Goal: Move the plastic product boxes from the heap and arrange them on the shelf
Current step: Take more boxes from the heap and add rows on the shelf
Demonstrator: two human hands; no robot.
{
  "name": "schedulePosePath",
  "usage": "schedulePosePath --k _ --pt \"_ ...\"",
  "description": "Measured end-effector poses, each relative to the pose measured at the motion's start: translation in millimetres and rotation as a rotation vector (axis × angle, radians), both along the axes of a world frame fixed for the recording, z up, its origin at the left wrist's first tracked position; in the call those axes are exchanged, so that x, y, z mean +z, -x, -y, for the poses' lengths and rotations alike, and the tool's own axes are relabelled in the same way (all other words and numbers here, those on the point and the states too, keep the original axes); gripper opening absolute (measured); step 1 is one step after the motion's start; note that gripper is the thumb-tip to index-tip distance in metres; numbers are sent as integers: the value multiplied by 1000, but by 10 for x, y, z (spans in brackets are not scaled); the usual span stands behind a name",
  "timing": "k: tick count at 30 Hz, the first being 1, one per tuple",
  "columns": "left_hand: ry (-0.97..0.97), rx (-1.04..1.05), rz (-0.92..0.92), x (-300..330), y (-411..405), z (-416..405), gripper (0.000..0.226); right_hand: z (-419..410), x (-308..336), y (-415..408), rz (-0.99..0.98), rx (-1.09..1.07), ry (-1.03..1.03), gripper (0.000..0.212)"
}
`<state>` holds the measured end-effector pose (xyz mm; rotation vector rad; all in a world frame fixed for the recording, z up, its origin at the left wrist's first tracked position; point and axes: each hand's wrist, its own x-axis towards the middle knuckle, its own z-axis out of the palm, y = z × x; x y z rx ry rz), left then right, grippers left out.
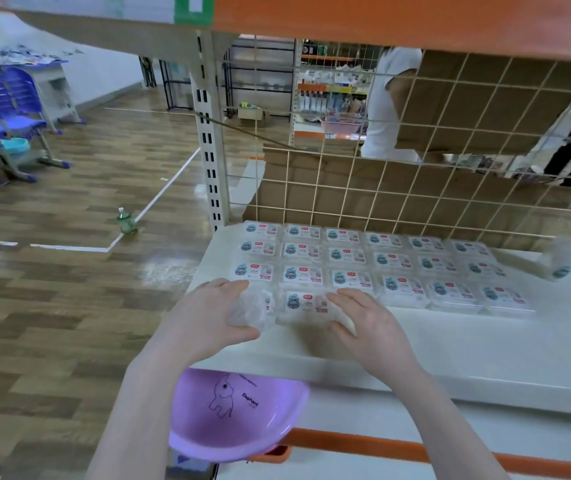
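White shelf (485, 344): both hands hold boxes (306, 306) lying flat, crosswise.

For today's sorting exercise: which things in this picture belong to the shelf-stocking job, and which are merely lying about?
Job:
left hand
right hand
front-row boxes
arranged boxes
shelf

Lying about:
purple basin
green bottle
blue chair
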<state>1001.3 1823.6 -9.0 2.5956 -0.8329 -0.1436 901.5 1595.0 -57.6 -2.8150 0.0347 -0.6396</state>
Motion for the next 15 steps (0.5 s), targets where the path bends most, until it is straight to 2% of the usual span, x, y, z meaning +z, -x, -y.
schedulePosePath --k 3,8,15 --pt "2 -4 7 -29 47 66 79 168 -11 184 5 -92 -27 39" --pt "6 9 49 -29 252 328 79 566 -42 491 -93 -186 23 33" --pt "-29 -8 72 -2 686 976 81 1186 -54 797 -179 -221 9 33"
